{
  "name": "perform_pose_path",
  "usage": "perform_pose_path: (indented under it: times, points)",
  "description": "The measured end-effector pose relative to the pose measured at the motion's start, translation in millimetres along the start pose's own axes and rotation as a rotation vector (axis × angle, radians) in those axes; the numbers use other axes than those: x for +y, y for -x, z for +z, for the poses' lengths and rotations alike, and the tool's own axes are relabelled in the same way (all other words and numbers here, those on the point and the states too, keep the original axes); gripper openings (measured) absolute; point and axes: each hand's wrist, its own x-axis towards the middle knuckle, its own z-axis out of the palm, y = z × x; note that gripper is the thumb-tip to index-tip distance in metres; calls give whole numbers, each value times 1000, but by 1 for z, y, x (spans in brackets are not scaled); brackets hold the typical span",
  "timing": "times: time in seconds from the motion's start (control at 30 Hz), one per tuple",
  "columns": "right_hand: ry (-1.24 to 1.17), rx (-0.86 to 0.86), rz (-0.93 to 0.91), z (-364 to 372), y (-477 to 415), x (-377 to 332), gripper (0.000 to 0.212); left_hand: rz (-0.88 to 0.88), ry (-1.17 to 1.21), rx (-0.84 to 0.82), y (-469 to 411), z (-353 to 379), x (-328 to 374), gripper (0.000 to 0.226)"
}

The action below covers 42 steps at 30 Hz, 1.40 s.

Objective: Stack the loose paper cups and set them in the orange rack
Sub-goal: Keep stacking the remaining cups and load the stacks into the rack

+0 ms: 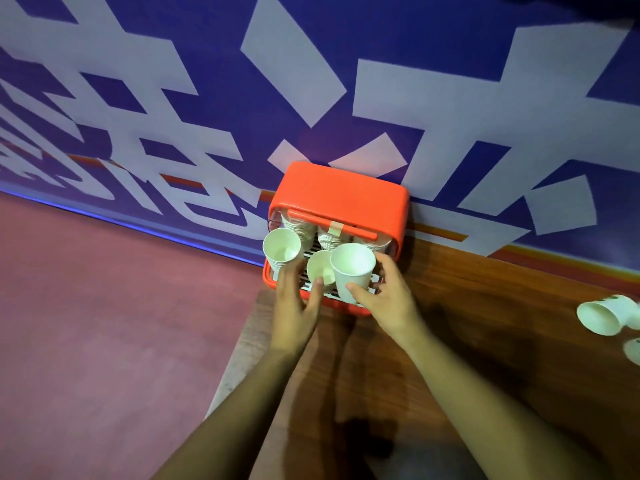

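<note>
So the white paper cup [353, 268] you're after is upright with its mouth facing you, sitting at the front right of the boxy orange plastic rack [337, 199]. Your right hand [391, 296] is wrapped round it, thumb on the near side and fingers curled behind. I can't tell if its bottom is resting on the rack's slatted floor or hanging just above it.

Right beside it on the left, touching or nearly so, there's a second white paper cup [320, 266], also upright in the rack. Your left hand [294, 306] is spread apart with pretty straight fingers. The thumb tip sits on that second cup's near rim, and the other fingers reach up next to a stack of white paper cups [281, 245] at the front left corner of the rack. More ribbed stacks of cups [329, 239] sit further back under the rack's orange crossbar [332, 226], which has a bit of tape on it.

The rack sits at the far left corner of the brown wooden table [485, 323], pushed against a blue wall with big white shapes [207, 64]. Way off to the right there's a loose white paper cup on its side [602, 315], and another one [633, 351] is cut off by the frame edge. A reddish floor [104, 323] is off to the left.
</note>
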Motion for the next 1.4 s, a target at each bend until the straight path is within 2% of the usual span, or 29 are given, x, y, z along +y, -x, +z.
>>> perform_pose_path:
  times: [0.1, 0.2, 0.33, 0.47, 0.67, 1.1, 1.27, 1.4]
  points:
    - [-22, -55, -73, 11, -9, -10, 67, -68, 157, -111, -12, -14, 11, 53]
    - [-44, -95, -133, 17, -17, -18, 63, -53, 173, -178, -23, -20, 10, 54]
    - [-22, -150, -193, 22, -23, -18, 75, -44, 166, -164, -28, -22, 5, 51]
    - [-49, -201, -164, 25, -21, -9, 78, -79, 182, -150, -24, -16, -2, 51]
    - [102, -113, -238, 25, -19, 4, 69, -120, 209, -161, -21, -11, -7, 52]
    - [148, -117, -132, 37, -18, 16, 64, -59, -14, -239, -21, -4, -31, 52]
    - [264, -154, -49, 46, -22, 31, 63, -23, -165, -180, -19, 5, -39, 46]
    - [257, -154, -13, 52, -26, 40, 66, -26, -245, -111, -18, 8, -41, 43]
